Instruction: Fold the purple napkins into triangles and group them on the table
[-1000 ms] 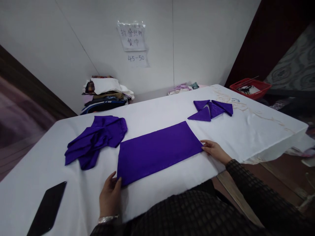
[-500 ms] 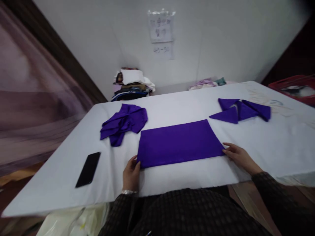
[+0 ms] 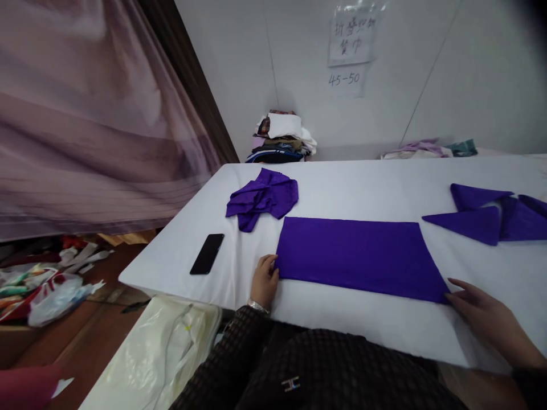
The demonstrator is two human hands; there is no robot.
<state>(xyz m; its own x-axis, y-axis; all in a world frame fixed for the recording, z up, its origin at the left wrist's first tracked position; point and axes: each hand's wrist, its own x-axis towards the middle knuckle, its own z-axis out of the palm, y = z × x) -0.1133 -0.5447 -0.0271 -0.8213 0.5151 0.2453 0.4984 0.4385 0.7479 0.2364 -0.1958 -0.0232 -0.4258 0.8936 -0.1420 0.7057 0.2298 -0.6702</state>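
Note:
A purple napkin point(image 3: 359, 256) lies flat on the white-covered table, folded into a long rectangle with straight edges. At its near left corner, my left hand point(image 3: 265, 280) pinches the cloth between thumb and fingers. My right hand point(image 3: 481, 310) holds the near right corner with thumb and fingertips, the other fingers stretched forward. Behind the left end rests a crumpled purple napkin point(image 3: 265, 196). To the right, purple cloth folded into pointed shapes point(image 3: 476, 224) lies partly cut off by the view's edge.
A black phone point(image 3: 207, 254) lies on the white table point(image 3: 239, 279), left of my left hand. Stacked clothes point(image 3: 282, 136) and loose fabric point(image 3: 416, 149) sit along the wall. A pinkish curtain point(image 3: 102, 114) hangs at left. Pale plastic sheeting point(image 3: 145, 347) lies below the table's front edge.
The view has turned left, so the table's contents appear farther right and more floor shows. Both hands keep hold of the napkin's near corners, and its folded shape looks the same.

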